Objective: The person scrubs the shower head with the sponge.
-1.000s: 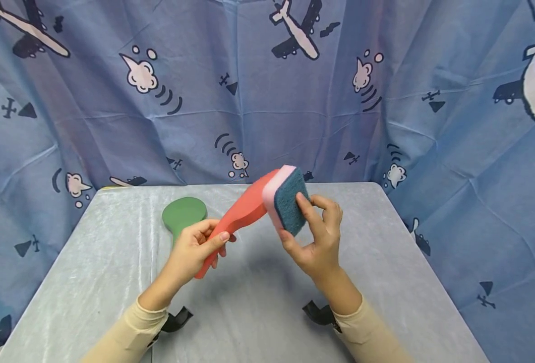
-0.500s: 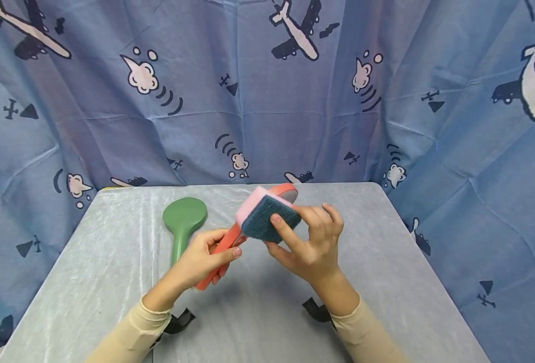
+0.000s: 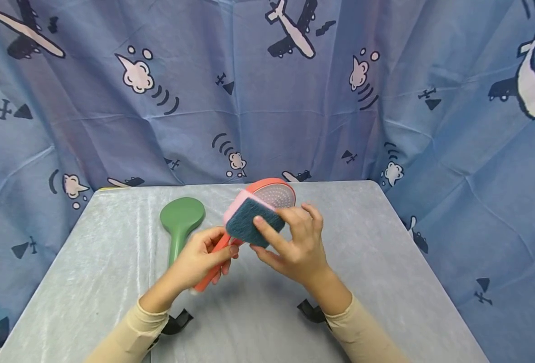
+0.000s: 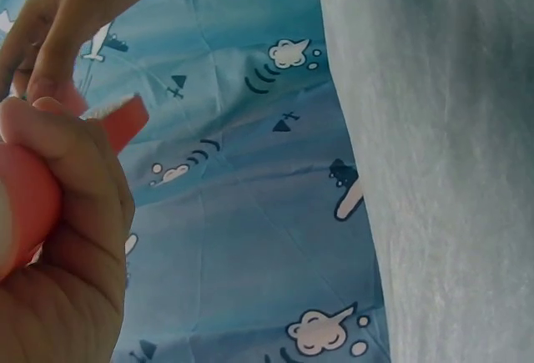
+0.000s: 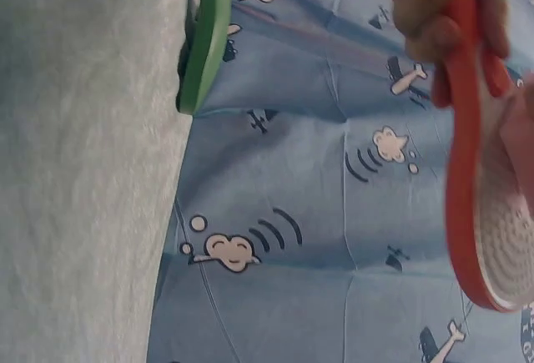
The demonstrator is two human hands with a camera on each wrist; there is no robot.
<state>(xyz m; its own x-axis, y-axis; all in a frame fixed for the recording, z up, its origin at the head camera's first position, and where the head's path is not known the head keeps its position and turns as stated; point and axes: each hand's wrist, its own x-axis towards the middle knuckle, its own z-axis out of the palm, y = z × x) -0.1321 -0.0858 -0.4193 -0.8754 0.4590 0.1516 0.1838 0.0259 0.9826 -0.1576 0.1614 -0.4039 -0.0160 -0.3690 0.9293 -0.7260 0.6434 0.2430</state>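
My left hand [image 3: 203, 254] grips the handle of an orange-red shower head [image 3: 274, 194], held low over the grey table [image 3: 113, 282] with its perforated face turned up. My right hand [image 3: 290, 242] pinches a pink sponge with a dark teal scouring side [image 3: 249, 222] and presses it on the shower head near the neck. The left wrist view shows my left hand's fingers [image 4: 75, 213] curled round the orange handle [image 4: 25, 204]. In the right wrist view the shower head [image 5: 484, 204] and its dotted face fill the right side.
A green shower head [image 3: 181, 219] lies face down on the table to the left of my hands; its edge [image 5: 209, 37] shows in the right wrist view. A blue curtain with airplane and cloud prints [image 3: 267, 91] hangs behind the table. Black wrist straps [image 3: 178, 320] sit near both sleeves.
The shower head has tilted down and turned its face up. My right hand has slid the sponge left along it, from the head toward the neck.
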